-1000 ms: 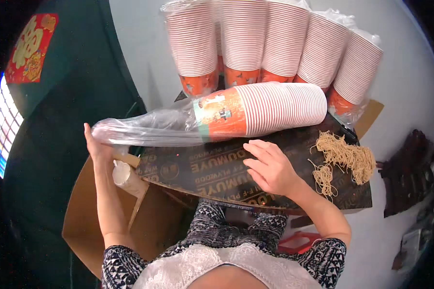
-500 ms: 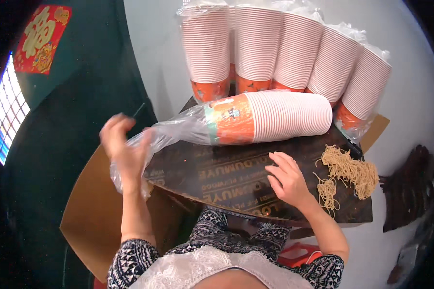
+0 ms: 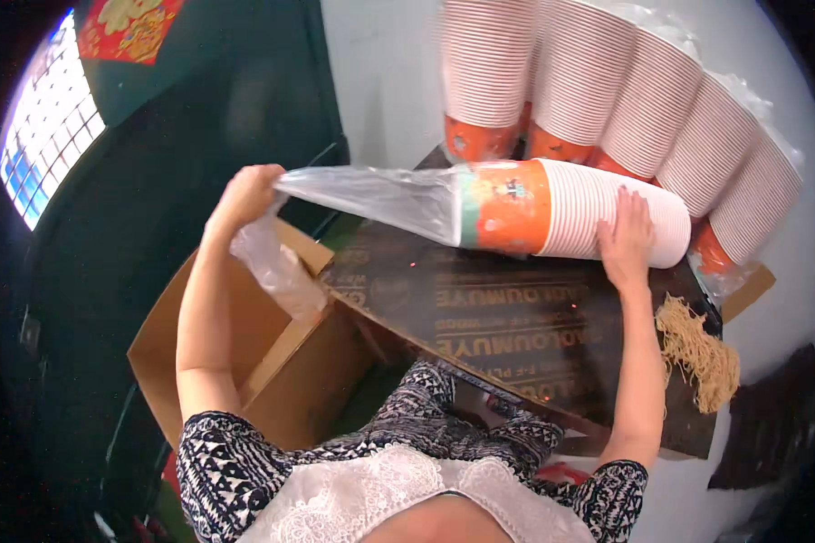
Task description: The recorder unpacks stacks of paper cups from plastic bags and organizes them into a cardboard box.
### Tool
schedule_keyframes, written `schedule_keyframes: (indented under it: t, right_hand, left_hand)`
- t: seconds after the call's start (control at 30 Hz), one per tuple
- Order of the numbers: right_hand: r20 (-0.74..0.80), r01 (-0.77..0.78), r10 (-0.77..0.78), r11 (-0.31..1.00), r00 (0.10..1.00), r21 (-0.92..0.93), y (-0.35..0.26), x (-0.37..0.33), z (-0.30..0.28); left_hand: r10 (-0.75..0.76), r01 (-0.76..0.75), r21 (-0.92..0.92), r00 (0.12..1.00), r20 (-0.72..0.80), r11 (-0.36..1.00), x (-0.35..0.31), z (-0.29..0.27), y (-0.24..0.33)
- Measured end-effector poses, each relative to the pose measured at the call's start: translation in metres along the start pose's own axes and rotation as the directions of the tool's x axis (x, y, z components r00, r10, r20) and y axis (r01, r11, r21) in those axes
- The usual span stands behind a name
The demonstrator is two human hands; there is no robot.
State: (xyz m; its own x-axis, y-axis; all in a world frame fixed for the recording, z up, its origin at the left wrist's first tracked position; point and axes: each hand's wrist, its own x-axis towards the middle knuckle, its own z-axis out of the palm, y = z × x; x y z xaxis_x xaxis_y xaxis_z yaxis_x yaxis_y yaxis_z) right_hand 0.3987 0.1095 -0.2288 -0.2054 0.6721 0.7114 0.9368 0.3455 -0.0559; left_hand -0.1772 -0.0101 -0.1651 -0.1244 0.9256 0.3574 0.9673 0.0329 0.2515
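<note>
A long stack of paper cups, orange and green on the outside with pale rims, lies on its side across the dark printed board. Its clear plastic sleeve stretches out to the left, pulled taut. My left hand is closed round the gathered end of that sleeve, past the board's left edge, and the loose tail hangs below it. On the rim end of the stack rests my right hand, fingers spread over the cups.
Several upright bagged cup stacks stand along the back of the board against the wall. A bundle of tan strings lies at the right edge. An open cardboard box stands below left, beside a dark green surface.
My left hand has closed on the sleeve's end and drawn it straight. My right hand has moved from above the board onto the cup stack. The view has shifted.
</note>
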Motion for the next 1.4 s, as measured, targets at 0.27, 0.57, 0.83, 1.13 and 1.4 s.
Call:
schedule_keyframes:
  t: [0.27,0.57,0.83,1.13,1.4]
  right_hand:
    - [0.066,-0.037,0.05,0.982,0.997,-0.184,-0.004,0.014,0.008]
    - [-0.025,0.011,-0.017,0.974,1.0,-0.226,0.007,0.006,0.015]
    - [-0.034,0.056,-0.065,0.977,0.997,-0.207,0.005,0.003,0.006]
    - [0.023,0.02,-0.016,0.986,1.0,-0.166,0.012,0.001,0.001]
    - [-0.085,0.009,-0.006,0.999,0.996,0.039,0.021,0.01,-0.016]
  left_hand:
    - [-0.265,0.481,0.346,0.814,-0.516,0.806,-0.194,-0.123,-0.17]
    - [-0.027,0.444,-0.85,0.89,0.456,0.284,-0.302,-0.077,0.059]
    - [-0.088,0.661,-0.746,0.741,0.666,-0.075,-0.263,0.054,0.011]
    - [-0.859,0.405,-0.904,0.408,0.31,-0.134,-0.234,0.177,-0.02]
    - [-0.613,0.613,0.017,0.789,0.029,0.79,-0.26,0.16,0.033]
